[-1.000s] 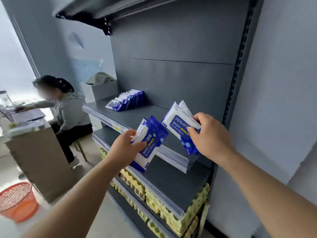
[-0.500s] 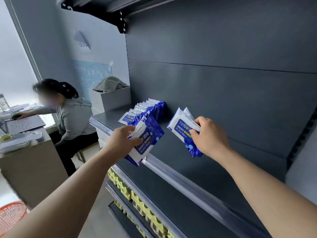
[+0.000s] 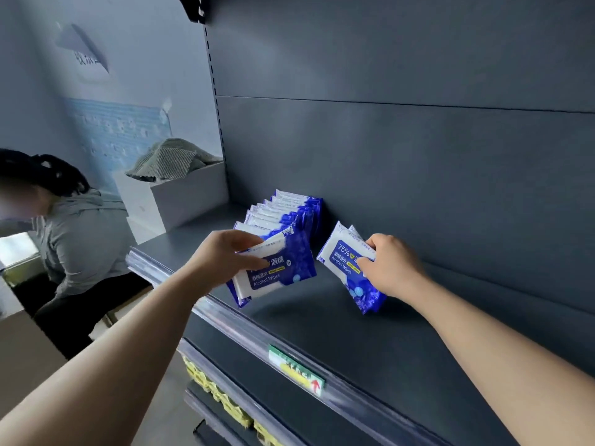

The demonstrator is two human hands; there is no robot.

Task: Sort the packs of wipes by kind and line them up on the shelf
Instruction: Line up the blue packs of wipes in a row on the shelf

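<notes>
Left hand (image 3: 225, 255) grips alcohol wipes packs (image 3: 273, 272), right hand (image 3: 391, 268) grips 75% packs (image 3: 341, 255); shoving in could probably topple the leaning row (image 3: 289, 210) on the shelf (image 3: 322, 333).

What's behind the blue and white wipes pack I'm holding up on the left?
A row of blue-and-white alcohol wipe packs leaning on the dark grey metal shelf, running back toward its rear panel. The held pack covers the nearest ones' lower halves.

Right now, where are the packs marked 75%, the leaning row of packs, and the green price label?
Blue-white plastic wipe packs marked 75% (image 3: 341, 259): head view, front pack's printed label.
Leaning row of blue-white packs (image 3: 277, 212): head view, white top edges.
Green-yellow paper price label (image 3: 294, 370): head view, middle.
</notes>
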